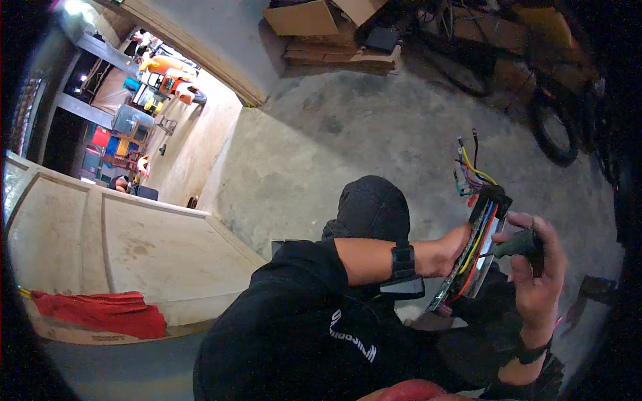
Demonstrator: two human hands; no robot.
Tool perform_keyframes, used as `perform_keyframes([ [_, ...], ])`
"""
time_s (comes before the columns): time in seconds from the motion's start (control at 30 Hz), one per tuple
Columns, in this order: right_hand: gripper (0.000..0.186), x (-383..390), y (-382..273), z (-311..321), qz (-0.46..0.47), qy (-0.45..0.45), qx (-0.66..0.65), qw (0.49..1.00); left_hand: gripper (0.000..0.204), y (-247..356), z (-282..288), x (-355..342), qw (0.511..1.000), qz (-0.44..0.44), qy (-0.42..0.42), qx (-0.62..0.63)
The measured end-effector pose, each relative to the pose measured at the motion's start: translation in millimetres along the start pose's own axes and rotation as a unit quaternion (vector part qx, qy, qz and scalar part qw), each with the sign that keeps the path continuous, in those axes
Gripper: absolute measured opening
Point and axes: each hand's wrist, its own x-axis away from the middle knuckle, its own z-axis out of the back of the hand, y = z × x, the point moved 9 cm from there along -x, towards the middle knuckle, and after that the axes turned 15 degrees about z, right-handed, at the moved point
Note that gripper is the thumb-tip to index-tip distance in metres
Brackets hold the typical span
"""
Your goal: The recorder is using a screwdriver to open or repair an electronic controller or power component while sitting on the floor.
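Note:
My left hand (448, 252), a watch on its wrist, grips a long narrow electronic unit (476, 247) with an exposed circuit board, a metal side and red, yellow and blue wires along it. A bundle of coloured leads (475, 167) with connectors sticks out of its upper end. My right hand (538, 274) holds a screwdriver (518, 242) by its dark green handle, its thin shaft pointing at the unit's side; whether the tip touches cannot be told. My dark-clad knee (368, 207) is bent behind my left forearm.
A wooden panel (147, 247) with a red cloth (100, 314) lies at the left, beside a doorway opening onto a motorbike (177, 83) and clutter. Flattened cardboard (341, 57), cables and tyres (552, 127) line the back and right of the concrete floor (294, 147).

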Motion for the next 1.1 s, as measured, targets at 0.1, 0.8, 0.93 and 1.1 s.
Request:
perform_keyframes([
  [0.1, 0.047, 4.4, 2.0, 7.4, -0.048, 0.061, 0.046, 0.996, 0.052, 5.0, -22.1, 5.2, 1.0, -0.009, -0.011, -0.009],
  [0.8, 0.056, -9.5, -21.1, 1.4, 0.033, 0.047, 0.243, 0.968, 0.035, 8.9, -21.4, 22.8, 0.995, -0.024, 0.093, -0.026],
  [0.93, 0.051, -13.0, -28.9, -2.1, 0.127, 0.013, 0.246, 0.961, 0.036, 8.4, -30.6, 13.5, 0.998, -0.027, 0.056, 0.001],
  [1.1, 0.039, 0.7, -9.6, 0.4, 0.068, 0.047, 0.104, 0.991, 0.029, 4.7, -25.7, 12.8, 0.999, -0.02, 0.021, -0.024],
])
